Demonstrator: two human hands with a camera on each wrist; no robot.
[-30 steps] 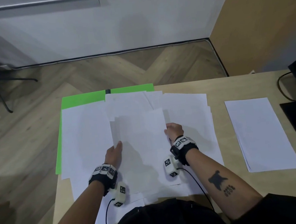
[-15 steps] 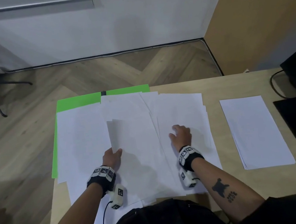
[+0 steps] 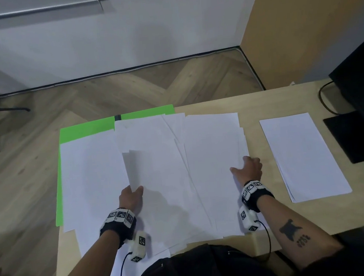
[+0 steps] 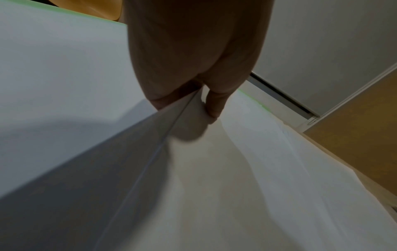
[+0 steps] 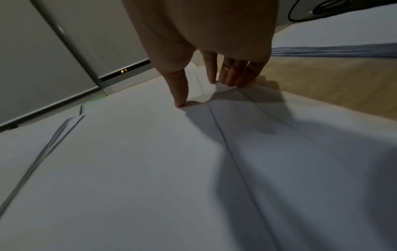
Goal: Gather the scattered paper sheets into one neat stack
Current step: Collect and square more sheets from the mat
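Many white paper sheets (image 3: pixel 213 148) lie spread and overlapping across the desk (image 3: pixel 252 117), partly over green sheets (image 3: pixel 82 130). My left hand (image 3: pixel 137 190) pinches the left edge of a few white sheets (image 3: pixel 159 184) and lifts that edge off the pile; the left wrist view shows my thumb and fingers (image 4: pixel 212 110) closed on the edge. My right hand (image 3: pixel 240 165) rests at the right edge of the spread, where straight fingertips (image 5: pixel 227 81) and the thumb touch the paper (image 5: pixel 150 152). A neat white stack (image 3: pixel 300 155) lies apart at the right.
A black monitor (image 3: pixel 363 89) with its flat base (image 3: pixel 350 137) and a cable (image 3: pixel 326 101) stands at the desk's right end. The desk's far edge drops to a wooden floor (image 3: pixel 127 92). Some sheets overhang the near edge by my body.
My right hand left the held sheets' right edge and moved right to the outer edge of the spread. The left hand keeps its pinch on the sheets' left edge.
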